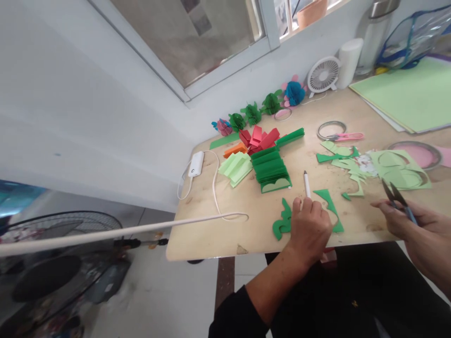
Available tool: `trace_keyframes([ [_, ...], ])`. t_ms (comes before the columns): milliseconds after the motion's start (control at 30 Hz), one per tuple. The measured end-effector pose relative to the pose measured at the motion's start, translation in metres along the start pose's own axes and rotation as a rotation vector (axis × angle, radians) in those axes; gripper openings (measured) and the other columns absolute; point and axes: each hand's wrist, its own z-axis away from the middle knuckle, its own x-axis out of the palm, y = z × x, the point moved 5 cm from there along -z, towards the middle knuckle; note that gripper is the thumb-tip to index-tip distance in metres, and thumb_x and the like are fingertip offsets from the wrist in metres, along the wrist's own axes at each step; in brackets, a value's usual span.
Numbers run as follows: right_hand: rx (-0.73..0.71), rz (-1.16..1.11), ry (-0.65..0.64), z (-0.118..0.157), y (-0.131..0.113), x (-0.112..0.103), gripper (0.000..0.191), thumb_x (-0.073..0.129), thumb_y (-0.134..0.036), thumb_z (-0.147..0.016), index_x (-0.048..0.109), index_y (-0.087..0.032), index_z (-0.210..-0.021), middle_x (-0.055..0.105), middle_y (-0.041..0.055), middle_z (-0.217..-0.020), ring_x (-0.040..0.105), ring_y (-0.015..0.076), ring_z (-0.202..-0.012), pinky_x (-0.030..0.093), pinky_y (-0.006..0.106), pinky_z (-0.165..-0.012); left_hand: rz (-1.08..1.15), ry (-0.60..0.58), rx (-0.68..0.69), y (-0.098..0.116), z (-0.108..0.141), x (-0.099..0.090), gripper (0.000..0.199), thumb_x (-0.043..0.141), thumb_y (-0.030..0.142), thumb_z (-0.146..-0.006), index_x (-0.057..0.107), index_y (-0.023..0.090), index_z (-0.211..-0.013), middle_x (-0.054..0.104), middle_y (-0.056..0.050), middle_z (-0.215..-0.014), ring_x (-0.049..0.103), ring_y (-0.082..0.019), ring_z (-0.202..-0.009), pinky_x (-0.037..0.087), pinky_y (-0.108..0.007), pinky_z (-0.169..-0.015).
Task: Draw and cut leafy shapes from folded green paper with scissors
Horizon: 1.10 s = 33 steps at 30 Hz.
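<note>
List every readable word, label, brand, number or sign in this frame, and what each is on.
No text can be read here.
White box: a small dark round mark, too small to make out.
Black trousers: a small gold mark, too small to tell whether it is lettering.
Fan: no lettering that I can make out.

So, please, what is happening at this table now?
The right hand holds scissors with the blades apart. The left hand is low over the table, between a green paper cutout and a green offcut, close to a white pen. Folded dark green paper lies farther back.
</note>
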Motion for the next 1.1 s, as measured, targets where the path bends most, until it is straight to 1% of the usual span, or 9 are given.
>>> trace_keyframes([
  [167, 0.018, -0.046, -0.021, -0.005, 0.006, 0.002, 0.054, 0.071, -0.071, -0.053, 0.081, -0.026, -0.080, 0.079, 0.0055, -0.083, 0.072, 0.0358, -0.082, 0.058, 0.049, -0.076, -0.002, 0.062, -0.024, 0.001, -0.007, 0.008, 0.022, 0.060, 0.009, -0.091, 0.062, 0.016, -0.070, 0.057, -0.002, -0.071, 0.055, -0.020, -0.078, 0.041, -0.039, -0.084],
  [333, 0.033, -0.069, -0.046, -0.008, 0.009, 0.003, 0.053, 0.071, -0.070, -0.054, 0.081, -0.026, -0.083, 0.080, 0.0051, -0.083, 0.073, 0.0372, -0.085, 0.057, 0.051, -0.082, 0.035, -0.021, -0.020, 0.016, -0.024, 0.019, 0.021, 0.061, 0.010, -0.091, 0.061, 0.017, -0.072, 0.058, -0.002, -0.071, 0.055, -0.020, -0.079, 0.043, -0.039, -0.081],
  [500, 0.064, -0.083, -0.029, -0.009, 0.010, -0.003, 0.050, 0.071, -0.069, -0.050, 0.081, -0.027, -0.077, 0.081, 0.0052, -0.088, 0.073, 0.0405, -0.094, 0.054, 0.054, -0.090, 0.077, 0.038, -0.097, 0.016, -0.018, 0.000, 0.012, 0.062, 0.014, -0.094, 0.064, 0.017, -0.082, 0.061, 0.000, -0.077, 0.056, -0.019, -0.078, 0.045, -0.037, -0.079],
  [533, 0.073, -0.081, -0.029, -0.009, 0.011, -0.004, 0.050, 0.071, -0.069, -0.050, 0.081, -0.028, -0.077, 0.081, 0.0050, -0.088, 0.073, 0.0406, -0.094, 0.055, 0.054, -0.090, 0.083, 0.028, -0.107, 0.012, -0.013, -0.004, 0.006, 0.062, 0.017, -0.095, 0.067, 0.016, -0.091, 0.062, 0.000, -0.079, 0.056, -0.018, -0.078, 0.046, -0.037, -0.079],
  [600, 0.081, -0.062, -0.026, -0.008, 0.009, -0.004, 0.050, 0.070, -0.070, -0.051, 0.081, -0.029, -0.076, 0.080, 0.0047, -0.086, 0.072, 0.0402, -0.093, 0.056, 0.053, -0.085, 0.050, 0.015, -0.117, 0.004, -0.002, -0.011, 0.010, 0.062, 0.016, -0.095, 0.068, 0.016, -0.102, 0.064, -0.001, -0.083, 0.057, -0.019, -0.079, 0.046, -0.039, -0.082],
  [667, 0.076, -0.039, -0.027, -0.007, 0.005, -0.003, 0.048, 0.069, -0.070, -0.051, 0.081, -0.029, -0.074, 0.079, 0.0046, -0.082, 0.072, 0.0391, -0.088, 0.057, 0.051, -0.077, 0.011, -0.015, -0.114, -0.005, 0.006, -0.013, 0.007, 0.062, 0.014, -0.094, 0.069, 0.016, -0.096, 0.066, -0.002, -0.085, 0.058, -0.019, -0.081, 0.046, -0.040, -0.086],
  [867, 0.100, -0.014, -0.055, -0.004, -0.001, -0.002, 0.049, 0.067, -0.072, -0.049, 0.080, -0.029, -0.070, 0.073, 0.0040, -0.066, 0.066, 0.0319, -0.063, 0.052, 0.044, -0.053, -0.032, -0.011, 0.086, -0.008, 0.001, -0.004, 0.011, 0.059, 0.014, -0.096, 0.069, 0.015, -0.093, 0.067, -0.004, -0.089, 0.061, -0.020, -0.089, 0.042, -0.043, -0.095],
  [967, 0.102, -0.008, -0.031, -0.003, 0.000, -0.004, 0.051, 0.067, -0.073, -0.048, 0.080, -0.030, -0.071, 0.074, 0.0033, -0.066, 0.066, 0.0316, -0.061, 0.051, 0.044, -0.053, -0.022, -0.021, 0.191, -0.005, -0.007, 0.002, 0.017, 0.056, 0.013, -0.097, 0.067, 0.015, -0.084, 0.065, -0.004, -0.081, 0.061, -0.021, -0.090, 0.040, -0.044, -0.097],
  [1100, 0.085, -0.008, -0.034, -0.002, -0.001, -0.004, 0.046, 0.067, -0.072, -0.047, 0.078, -0.031, -0.063, 0.077, 0.0035, -0.070, 0.070, 0.0372, -0.069, 0.056, 0.049, -0.060, 0.007, 0.013, 0.246, -0.006, -0.011, 0.006, 0.026, 0.053, 0.011, -0.095, 0.060, 0.016, -0.072, 0.060, -0.003, -0.070, 0.060, -0.021, -0.082, 0.039, -0.042, -0.096],
])
